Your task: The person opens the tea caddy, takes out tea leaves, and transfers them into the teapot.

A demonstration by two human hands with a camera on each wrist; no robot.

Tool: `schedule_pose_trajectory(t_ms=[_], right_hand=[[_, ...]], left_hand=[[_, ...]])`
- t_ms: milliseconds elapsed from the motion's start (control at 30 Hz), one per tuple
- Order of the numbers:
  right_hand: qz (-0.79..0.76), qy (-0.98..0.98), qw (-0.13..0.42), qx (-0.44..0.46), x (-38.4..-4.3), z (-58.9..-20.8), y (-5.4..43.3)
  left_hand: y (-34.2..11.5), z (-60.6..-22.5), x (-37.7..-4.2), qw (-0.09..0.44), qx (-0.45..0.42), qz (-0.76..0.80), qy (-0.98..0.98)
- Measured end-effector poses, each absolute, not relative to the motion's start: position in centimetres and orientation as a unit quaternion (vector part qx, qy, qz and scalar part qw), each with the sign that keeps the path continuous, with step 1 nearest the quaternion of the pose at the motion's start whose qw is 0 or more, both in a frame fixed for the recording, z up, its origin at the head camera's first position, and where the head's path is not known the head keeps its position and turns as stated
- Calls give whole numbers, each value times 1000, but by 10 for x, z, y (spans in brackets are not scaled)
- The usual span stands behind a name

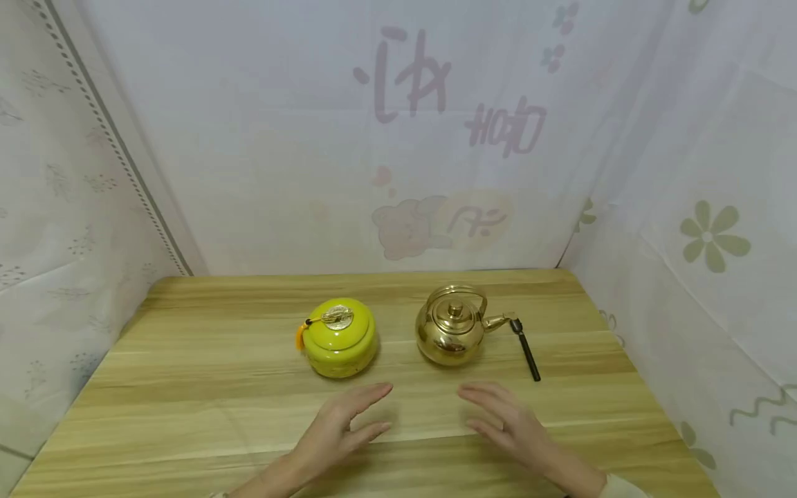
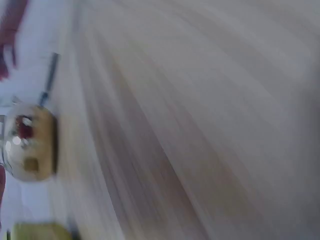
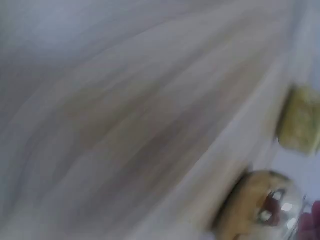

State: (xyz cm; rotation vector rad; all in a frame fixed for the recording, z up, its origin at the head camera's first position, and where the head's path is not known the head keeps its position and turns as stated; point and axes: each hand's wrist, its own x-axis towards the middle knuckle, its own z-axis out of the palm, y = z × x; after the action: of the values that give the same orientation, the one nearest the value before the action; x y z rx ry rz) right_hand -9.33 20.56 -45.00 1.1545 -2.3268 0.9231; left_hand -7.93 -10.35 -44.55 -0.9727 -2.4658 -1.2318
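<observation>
My left hand [image 1: 339, 427] hovers over the near part of the table, fingers relaxed and thumb apart, holding nothing. Facing it, my right hand [image 1: 513, 427] is held in a similar way, also with nothing in it. Beyond the left hand stands a yellow lidded jar [image 1: 339, 353] with a gold medallion and an orange tassel [image 1: 300, 337]. A shiny brass kettle [image 1: 450, 339] with an arched handle stands beyond the right hand, its spout pointing right. Both wrist views are blurred; the kettle [image 2: 32, 145] [image 3: 255, 207] and jar [image 2: 40, 232] [image 3: 300, 120] show at their edges.
A slim black stick [image 1: 528, 353] lies by the spout's tip; whether they touch I cannot tell. The wood-grain table [image 1: 205, 387] is bordered by a printed cloth [image 1: 299, 173] behind and hanging cloths at left and right.
</observation>
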Motion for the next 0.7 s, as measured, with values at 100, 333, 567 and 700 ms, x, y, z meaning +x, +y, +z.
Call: schedule_pose_trajectory(t_ms=[100, 333, 567, 700], right_hand=[[493, -838, 130, 194, -105, -450, 209], [708, -694, 54, -119, -142, -459, 213], [745, -640, 53, -181, -173, -468, 210], [742, -641, 55, -188, -188, -468, 205]], left_hand=[[-79, -447, -88, 64, -208, -564, -797], [-21, -444, -110, 40, -54, -694, -717], [19, -439, -134, 78, -14, -702, -707], [31, -435, -150, 102, -10, -705, -702]])
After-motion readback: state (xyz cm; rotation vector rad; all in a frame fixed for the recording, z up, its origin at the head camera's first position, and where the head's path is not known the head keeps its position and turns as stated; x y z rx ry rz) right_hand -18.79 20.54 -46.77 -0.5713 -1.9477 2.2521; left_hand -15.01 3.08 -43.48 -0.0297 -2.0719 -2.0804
